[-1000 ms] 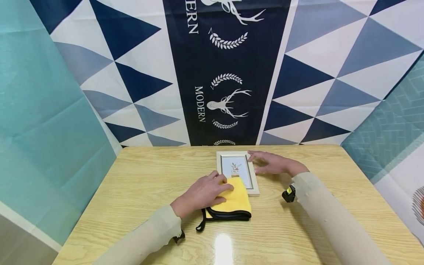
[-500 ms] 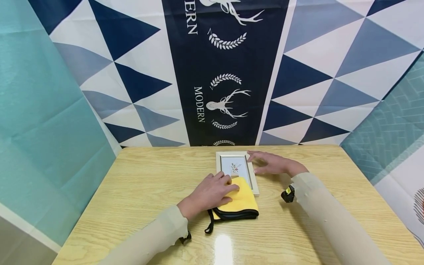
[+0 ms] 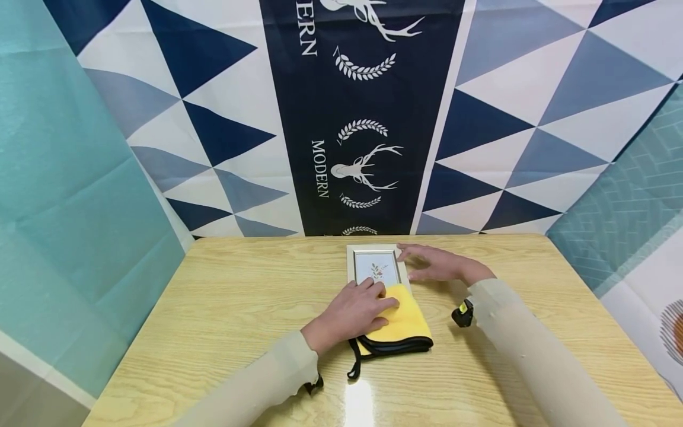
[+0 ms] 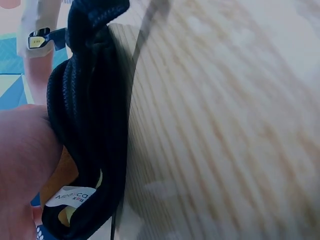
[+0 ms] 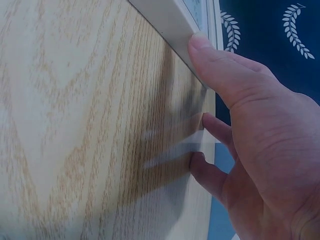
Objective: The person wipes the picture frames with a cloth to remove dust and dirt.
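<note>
A folded yellow cloth (image 3: 408, 317) with black edging and a hanging loop lies over the lower part of a pale picture frame (image 3: 350, 261). My left hand (image 3: 349, 314) holds the cloth from above, fingers bent over it. Up close in the left wrist view, the dark layered edge of the cloth (image 4: 107, 115) and its white label show. At the frame's upper right corner my right hand (image 3: 434, 263) steadies the frame. Its thumb presses the side of the frame (image 5: 172, 22) in the right wrist view, while two fingertips rest by the wood below.
The light wooden table (image 3: 240, 284) ends at a patterned wall cloth (image 3: 368, 130) close behind the frame. A teal panel (image 3: 91, 196) borders it on the left. Both wrists carry small black cameras, the right one (image 3: 463, 313) in plain sight.
My left hand has slid the yellow cloth to the right across the frame's lower part, covering its bottom right corner. The right hand has kept its place at the frame.
</note>
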{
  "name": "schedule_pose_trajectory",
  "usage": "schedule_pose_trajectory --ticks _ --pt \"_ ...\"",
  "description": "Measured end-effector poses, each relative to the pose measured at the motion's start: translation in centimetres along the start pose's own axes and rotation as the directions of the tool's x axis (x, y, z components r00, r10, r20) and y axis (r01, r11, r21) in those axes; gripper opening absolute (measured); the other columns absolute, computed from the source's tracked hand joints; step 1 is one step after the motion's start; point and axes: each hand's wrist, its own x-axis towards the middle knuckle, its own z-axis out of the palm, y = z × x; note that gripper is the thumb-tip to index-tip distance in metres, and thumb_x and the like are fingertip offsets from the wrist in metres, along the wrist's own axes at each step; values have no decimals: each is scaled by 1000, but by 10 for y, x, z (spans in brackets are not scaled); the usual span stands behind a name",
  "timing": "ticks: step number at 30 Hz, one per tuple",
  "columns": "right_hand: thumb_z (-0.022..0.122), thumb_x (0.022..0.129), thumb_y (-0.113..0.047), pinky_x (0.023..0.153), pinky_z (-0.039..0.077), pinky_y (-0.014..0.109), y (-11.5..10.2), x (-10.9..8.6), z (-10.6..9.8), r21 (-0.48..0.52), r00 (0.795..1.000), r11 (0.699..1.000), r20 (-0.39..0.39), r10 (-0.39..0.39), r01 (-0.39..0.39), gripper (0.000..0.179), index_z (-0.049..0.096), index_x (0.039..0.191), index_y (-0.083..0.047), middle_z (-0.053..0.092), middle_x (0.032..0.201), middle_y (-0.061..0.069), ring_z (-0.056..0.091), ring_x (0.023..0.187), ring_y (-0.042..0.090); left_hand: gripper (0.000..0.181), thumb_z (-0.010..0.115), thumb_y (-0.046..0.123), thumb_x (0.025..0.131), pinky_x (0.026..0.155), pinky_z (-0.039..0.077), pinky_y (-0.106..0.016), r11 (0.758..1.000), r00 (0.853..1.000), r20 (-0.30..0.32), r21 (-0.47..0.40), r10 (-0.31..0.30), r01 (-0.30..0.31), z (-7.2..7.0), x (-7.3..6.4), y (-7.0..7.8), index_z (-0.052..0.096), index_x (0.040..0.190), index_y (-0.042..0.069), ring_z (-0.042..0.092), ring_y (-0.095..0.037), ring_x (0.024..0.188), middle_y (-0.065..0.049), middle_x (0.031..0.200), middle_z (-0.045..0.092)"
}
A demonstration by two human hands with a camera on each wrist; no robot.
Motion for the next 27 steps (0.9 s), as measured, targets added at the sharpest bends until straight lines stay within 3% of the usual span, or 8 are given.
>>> schedule_pose_trajectory --ticks 15,27 --pt "74 110 -23 135 23 79 0 -1 -1 -9 1000 1000 3 -11 11 35 66 144 -18 29 185 27 26 170 58 33 70 54 110 66 41 -26 1000 999 -31 3 11 -11 2 21 14 70 141 42 64 -13 102 8 121 70" --pt "73 110 -24 136 23 78 -1 2 -1 -7 1000 1000 12 -10 10 35 66 144 -20 29 186 26 25 171 57 33 66 51 112 65 41 -25 1000 1000 -13 -13 4 -5 2 18 12 70 144 42 62 -13 99 7 123 70"
